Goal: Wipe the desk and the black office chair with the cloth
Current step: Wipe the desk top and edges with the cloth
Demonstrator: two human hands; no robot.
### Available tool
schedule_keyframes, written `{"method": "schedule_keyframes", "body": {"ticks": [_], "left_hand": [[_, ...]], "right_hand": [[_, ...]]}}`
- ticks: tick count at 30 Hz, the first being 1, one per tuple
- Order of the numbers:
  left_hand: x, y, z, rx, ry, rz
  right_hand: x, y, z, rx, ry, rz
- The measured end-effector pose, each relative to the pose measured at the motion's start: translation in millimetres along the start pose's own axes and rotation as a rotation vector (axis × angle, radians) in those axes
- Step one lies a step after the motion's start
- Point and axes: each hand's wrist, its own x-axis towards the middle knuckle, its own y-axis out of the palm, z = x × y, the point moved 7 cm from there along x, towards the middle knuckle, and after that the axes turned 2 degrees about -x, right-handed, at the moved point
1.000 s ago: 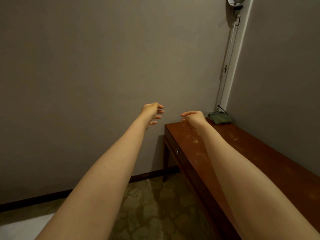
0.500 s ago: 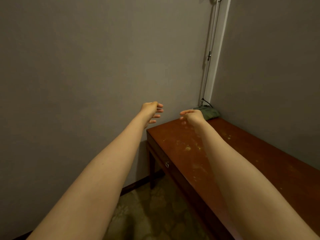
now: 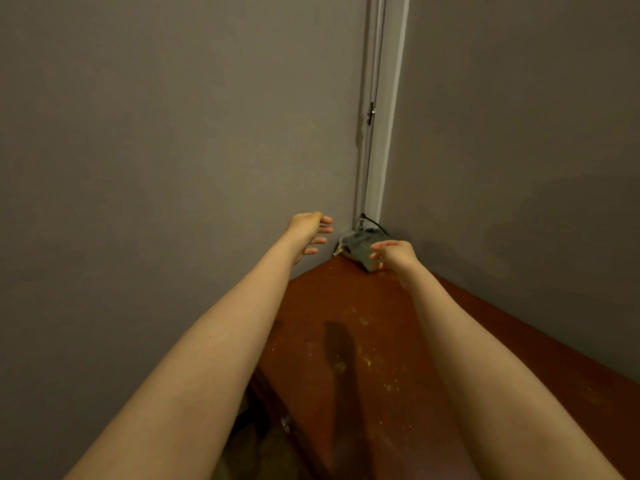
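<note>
Two hands out, neither holding anything. Cloth is a crumpled greenish lump in the far corner of the desk, just under a black cable. Right hand is way nearer: its fingers are spread and loosely curled at the cloth's near right end, with the cloth lying just past and left of them. Can't tell if they're touching it. Left hand hangs in the air by the desk's left edge, fingers relaxed, a bit left of the cloth. The lump seems to run slantwise from the corner toward the right hand, so I'd guess that one grabs it.
</note>
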Motion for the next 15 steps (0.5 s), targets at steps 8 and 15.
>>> {"method": "schedule_keyframes", "body": {"ticks": [8,15], "left_hand": [[110.4,58.2,11.6,0.045,-0.078,0.126],[233.6,109.8,30.6,0.129,-0.114,0.258]], "right_hand": [[96.5,-25.1,-44.0,0.007,0.138,-0.104],[182.2,-32.5,-81.2,0.004,0.232,-0.229]]}}
